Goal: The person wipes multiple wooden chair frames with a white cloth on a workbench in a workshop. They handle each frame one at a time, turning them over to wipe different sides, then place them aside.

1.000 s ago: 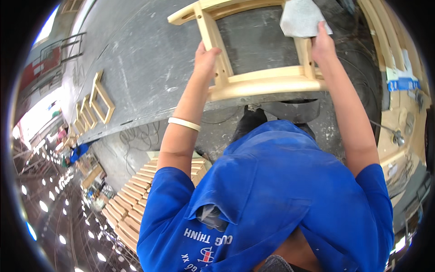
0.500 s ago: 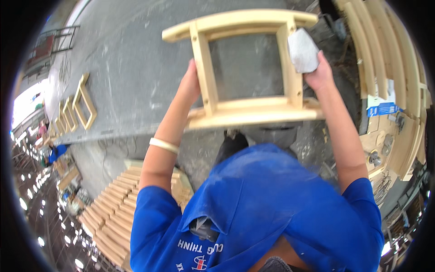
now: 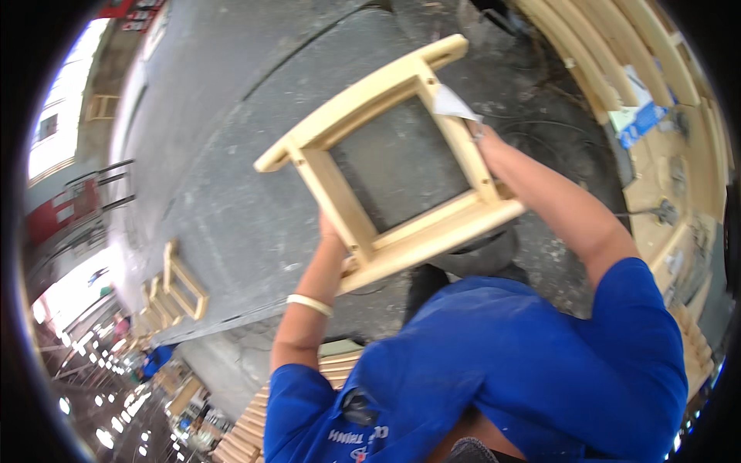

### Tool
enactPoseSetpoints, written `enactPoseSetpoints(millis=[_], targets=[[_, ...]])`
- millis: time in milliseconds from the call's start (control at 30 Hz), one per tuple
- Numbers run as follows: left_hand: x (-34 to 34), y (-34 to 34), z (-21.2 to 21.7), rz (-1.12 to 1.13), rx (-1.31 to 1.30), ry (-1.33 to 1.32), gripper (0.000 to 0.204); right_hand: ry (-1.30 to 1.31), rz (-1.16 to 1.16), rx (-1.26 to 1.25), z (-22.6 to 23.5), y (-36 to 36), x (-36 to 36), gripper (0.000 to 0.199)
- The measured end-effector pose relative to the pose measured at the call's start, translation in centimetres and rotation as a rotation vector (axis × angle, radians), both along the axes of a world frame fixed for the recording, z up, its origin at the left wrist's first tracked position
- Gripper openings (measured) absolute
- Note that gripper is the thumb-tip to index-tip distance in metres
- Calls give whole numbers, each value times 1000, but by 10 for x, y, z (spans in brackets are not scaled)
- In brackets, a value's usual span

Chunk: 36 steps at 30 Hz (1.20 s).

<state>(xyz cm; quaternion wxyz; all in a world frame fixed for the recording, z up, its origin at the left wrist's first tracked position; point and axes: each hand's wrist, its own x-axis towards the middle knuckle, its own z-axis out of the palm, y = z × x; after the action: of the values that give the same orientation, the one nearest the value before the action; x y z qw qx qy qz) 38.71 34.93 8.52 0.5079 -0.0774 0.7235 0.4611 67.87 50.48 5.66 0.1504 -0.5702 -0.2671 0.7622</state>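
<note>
In front of me a pale wooden frame (image 3: 359, 92), with two curved long rails and two straight crosspieces, is held up tilted, its right end farther away. My left hand (image 3: 330, 230) grips its left crosspiece from outside, the fingers mostly hidden behind the wood. My right hand (image 3: 489, 145) is closed at the right crosspiece. Between that hand and the wood a whitish sheet (image 3: 451, 103), perhaps sandpaper, sticks out folded against the frame.
Below the frame lies a grey worktop (image 3: 224, 231). Several small wooden frames (image 3: 185, 282) stand at its left end. Long curved wooden pieces (image 3: 575, 54) are stacked at the right, beside a blue and white packet (image 3: 642, 123). Slatted wooden pieces (image 3: 245, 428) are piled at lower left.
The wooden frame has tilted counterclockwise in view and shifted left, both hands still on it. The whitish sheet shows less of its face now. My view has turned too.
</note>
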Motion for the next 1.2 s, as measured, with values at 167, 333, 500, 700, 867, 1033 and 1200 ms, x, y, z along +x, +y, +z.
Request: enactPoseSetpoints(millis=[167, 333, 500, 700, 867, 1033, 1200], targets=[[6, -1, 1, -151, 69, -76, 31, -77, -153, -11, -1, 8, 3, 63], [23, -4, 20, -166, 186, -31, 32, 124, -190, 137, -6, 24, -2, 63], [31, -2, 33, -214, 243, 51, 35, 235, -367, 290, -24, 17, 11, 63], [30, 7, 71, -581, 425, -1, 36, -16, -523, 445, 31, -99, 86, 60], [70, 14, 137, -1070, 442, -160, 37, 19, -959, 121, 192, -241, 126, 54], [136, -1, 169, -1542, 542, -446, 45, -147, -1137, 134, 266, -404, 143, 45], [245, -39, 174, -1918, 495, -527, 47, -143, -1530, -51, 261, -534, 151, 51]])
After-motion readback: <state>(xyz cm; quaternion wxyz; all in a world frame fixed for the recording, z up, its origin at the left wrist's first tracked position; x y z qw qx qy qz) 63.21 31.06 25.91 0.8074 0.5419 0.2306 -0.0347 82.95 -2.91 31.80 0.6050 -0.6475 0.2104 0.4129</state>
